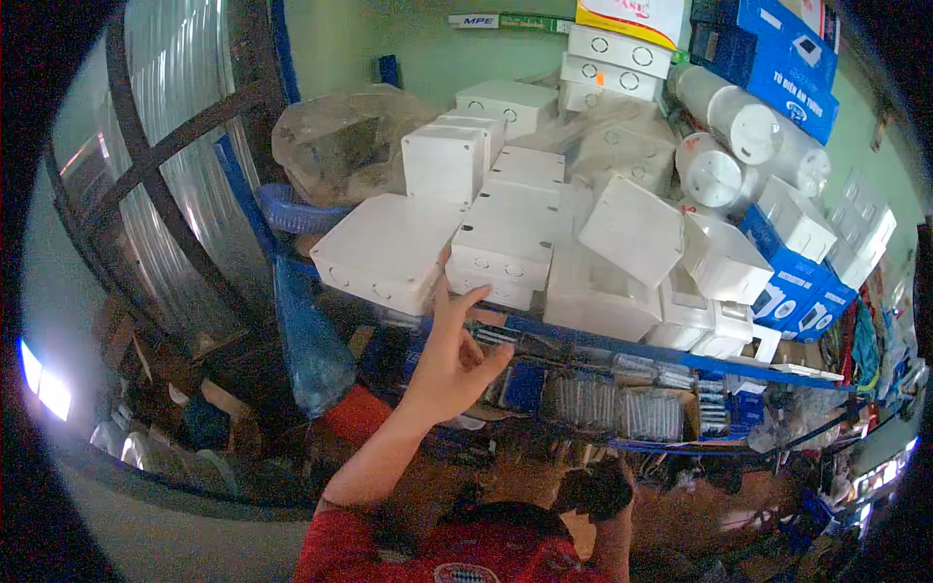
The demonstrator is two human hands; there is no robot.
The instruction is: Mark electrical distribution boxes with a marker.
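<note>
My left hand (466, 357) reaches up to a shelf of white plastic junction boxes, its fingers apart. One fingertip lies at the gap between a wide flat junction box (393, 248) and a stack of narrower junction boxes (503, 240). Another finger is at the front of that stack's lower box. No object is enclosed in this hand. Low in the view, my right forearm (616, 532) ends at a dark object (598, 488). The right hand's fingers cannot be made out there, and shadow hides what the object is.
A blue shelf edge (619, 339) runs below the boxes, with packed goods (583, 397) underneath. Tilted white boxes (634, 229), wrapped rolls (729, 138) and blue cartons (802, 299) crowd the right. A blue plastic basket (299, 208) and a metal-framed corrugated panel (189, 160) stand left.
</note>
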